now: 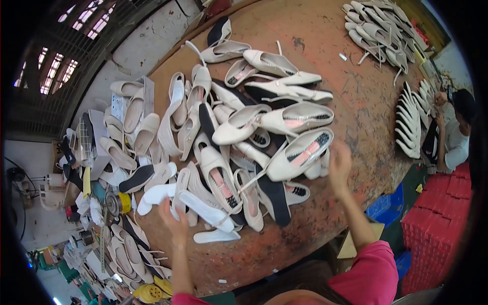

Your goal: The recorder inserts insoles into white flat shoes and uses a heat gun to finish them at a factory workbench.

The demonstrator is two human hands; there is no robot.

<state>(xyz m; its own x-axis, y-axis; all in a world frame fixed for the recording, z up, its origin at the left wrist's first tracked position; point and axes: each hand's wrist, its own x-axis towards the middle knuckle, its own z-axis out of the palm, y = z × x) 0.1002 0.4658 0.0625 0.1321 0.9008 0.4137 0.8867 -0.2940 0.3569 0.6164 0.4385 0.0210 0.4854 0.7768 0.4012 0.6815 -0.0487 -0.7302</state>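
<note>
Two hands were over the heap of cream slingback shoes (244, 147) piled on the round rust-brown table (351, 101). My left hand (173, 216) sat at the near-left edge of the heap, fingers closed on a white shoe (168, 193) lying there. My right hand (339, 163) hovered just beside the near-right edge, next to a cream shoe with a pink and black insole (301, 154); motion blur hid the fingers, so I cannot tell whether they were spread or curled. I judged the step to be picking a pair out of the mixed heap. The next move would call for lifting the white shoe clear of the straps tangled about it, and for the right hand to settle on one shoe only. A second person (457, 132) sat at the far right beside a neat row of shoes (409, 127).
</note>
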